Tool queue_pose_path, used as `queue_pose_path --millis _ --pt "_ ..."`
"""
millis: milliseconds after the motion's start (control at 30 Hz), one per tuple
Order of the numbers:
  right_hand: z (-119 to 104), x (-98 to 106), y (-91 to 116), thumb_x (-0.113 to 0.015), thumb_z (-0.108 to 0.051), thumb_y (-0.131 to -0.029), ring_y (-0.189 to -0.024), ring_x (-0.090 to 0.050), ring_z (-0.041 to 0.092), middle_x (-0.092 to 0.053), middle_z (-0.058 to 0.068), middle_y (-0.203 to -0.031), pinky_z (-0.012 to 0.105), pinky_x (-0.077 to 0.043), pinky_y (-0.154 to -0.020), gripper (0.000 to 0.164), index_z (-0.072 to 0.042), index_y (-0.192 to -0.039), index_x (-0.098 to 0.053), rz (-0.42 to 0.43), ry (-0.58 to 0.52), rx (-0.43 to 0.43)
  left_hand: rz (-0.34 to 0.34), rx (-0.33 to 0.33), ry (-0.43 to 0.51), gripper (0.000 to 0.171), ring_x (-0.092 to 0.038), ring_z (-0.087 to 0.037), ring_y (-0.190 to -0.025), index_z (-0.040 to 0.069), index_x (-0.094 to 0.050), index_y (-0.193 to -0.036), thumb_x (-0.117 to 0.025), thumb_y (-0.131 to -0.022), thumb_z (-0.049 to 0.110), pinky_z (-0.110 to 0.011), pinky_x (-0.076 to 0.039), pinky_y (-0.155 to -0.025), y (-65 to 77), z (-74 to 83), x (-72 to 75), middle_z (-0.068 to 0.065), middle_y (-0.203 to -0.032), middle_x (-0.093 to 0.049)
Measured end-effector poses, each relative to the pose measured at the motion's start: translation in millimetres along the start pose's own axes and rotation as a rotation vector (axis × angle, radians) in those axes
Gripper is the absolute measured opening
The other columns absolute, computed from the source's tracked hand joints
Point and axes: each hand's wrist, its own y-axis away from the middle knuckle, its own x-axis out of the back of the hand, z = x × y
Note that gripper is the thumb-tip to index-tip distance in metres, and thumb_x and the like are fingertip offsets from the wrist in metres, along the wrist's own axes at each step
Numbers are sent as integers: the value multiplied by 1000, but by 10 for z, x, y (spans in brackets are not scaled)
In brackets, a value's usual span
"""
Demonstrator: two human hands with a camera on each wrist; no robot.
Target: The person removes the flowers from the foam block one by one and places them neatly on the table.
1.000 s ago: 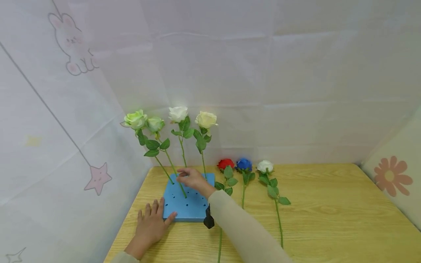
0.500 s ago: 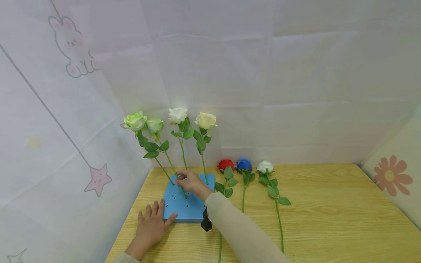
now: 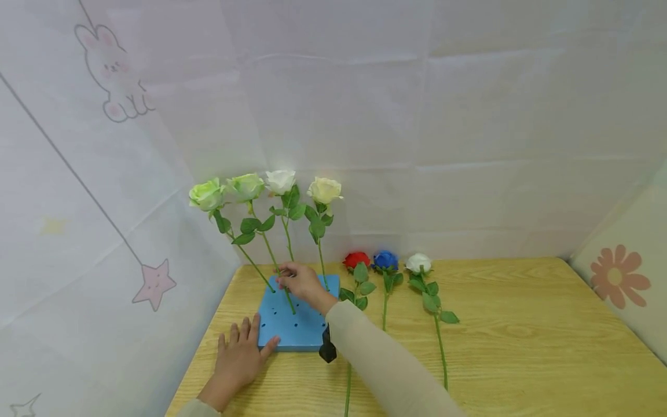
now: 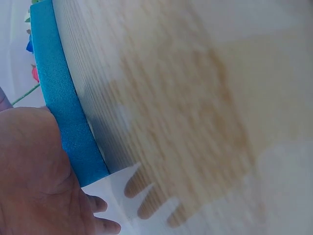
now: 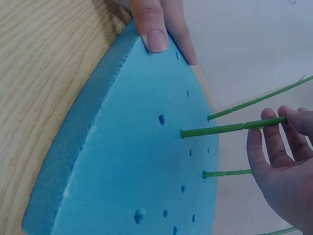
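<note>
My right hand [image 3: 304, 285] pinches the green stem [image 5: 234, 128] of a pale green rose [image 3: 246, 186], between thumb and fingers. The stem's lower end stands in a hole of the blue foam block [image 3: 281, 339]. My left hand [image 3: 239, 356] lies spread at the block's front left corner, with its thumb [image 5: 157, 40] on the block's edge. Also standing in the block are a brighter green rose [image 3: 207, 195] at the left, a white rose [image 3: 281, 181] behind and a cream rose [image 3: 325, 190] at the right.
To the right of the block, a red rose [image 3: 356, 260], a blue rose [image 3: 385, 261] and another white rose [image 3: 418, 263] lie on the wooden table [image 3: 521, 336]. Several holes dot the block's top. A pale printed cloth [image 3: 469, 116] hangs behind the table.
The right fingers have closed on the stem. The pale green bloom has turned and risen slightly, its leaves shifting right. The brighter green rose leans further left. My left hand stays put.
</note>
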Motion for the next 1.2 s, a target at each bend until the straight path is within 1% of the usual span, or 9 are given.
queue_pose_path --millis 67,167,333,533,700,867,967,1100,1200 --pt "-39 22 1 -66 -8 -99 -86 -70 15 -73 6 -101 45 -58 -85 27 -18 -124 -72 -5 -35 8 1 0 2 99 -16 -61 -145 4 -17 -163 -25 -98 78 -80 -7 -110 3 2 5 -33 -161 -23" --pt "-92 60 8 -65 -7 -99 -87 -71 15 -73 10 -106 43 -59 -85 29 -17 -126 -71 -12 -74 17 -3 2 11 98 -16 -61 -145 4 -17 -163 -26 -98 77 -80 -6 -110 13 13 23 -33 -161 -23" --pt "-172 130 41 -65 -7 -100 -91 -73 21 -73 14 -112 50 -57 -90 30 -17 -128 -71 -24 -134 16 -10 6 18 96 -15 -61 -145 4 -16 -163 -29 -99 75 -79 -6 -111 22 30 50 -33 -161 -22" --pt "-246 230 111 -65 -9 -100 -94 -74 22 -73 10 -112 46 -59 -87 32 -17 -130 -71 -67 -141 13 -19 8 11 97 -15 -61 -145 4 -15 -163 -28 -98 76 -79 -6 -111 19 29 56 -33 -161 -22" --pt "-289 338 197 -63 -10 -101 -98 -73 26 -73 7 -112 43 -61 -84 36 -17 -136 -66 -114 -135 41 -29 15 18 98 -13 -61 -145 6 -14 -163 -28 -98 77 -79 -5 -111 20 16 49 -32 -162 -20" --pt "-310 448 300 -63 -10 -102 -95 -73 23 -71 12 -114 43 -61 -83 39 -15 -140 -63 -146 -130 67 -31 14 15 98 -14 -60 -146 6 -14 -163 -27 -97 78 -79 -5 -111 18 15 37 -33 -162 -20" --pt "-340 516 376 -62 -9 -102 -96 -74 25 -69 14 -114 43 -61 -82 40 -15 -142 -62 -170 -134 77 -33 16 16 98 -13 -61 -145 5 -14 -163 -27 -98 78 -79 -5 -111 23 21 44 -33 -162 -20" --pt "-362 612 480 -62 -8 -102 -99 -73 25 -68 10 -111 40 -62 -81 43 -15 -144 -59 -183 -135 76 -38 18 21 98 -13 -61 -145 5 -14 -163 -28 -98 77 -79 -5 -111 31 31 63 -33 -162 -19" --pt "-363 690 562 -62 -9 -102 -99 -73 24 -68 10 -112 40 -61 -81 44 -15 -145 -57 -186 -136 71 -41 19 19 97 -13 -61 -145 5 -13 -163 -29 -98 76 -79 -5 -111 33 36 74 -34 -161 -19"
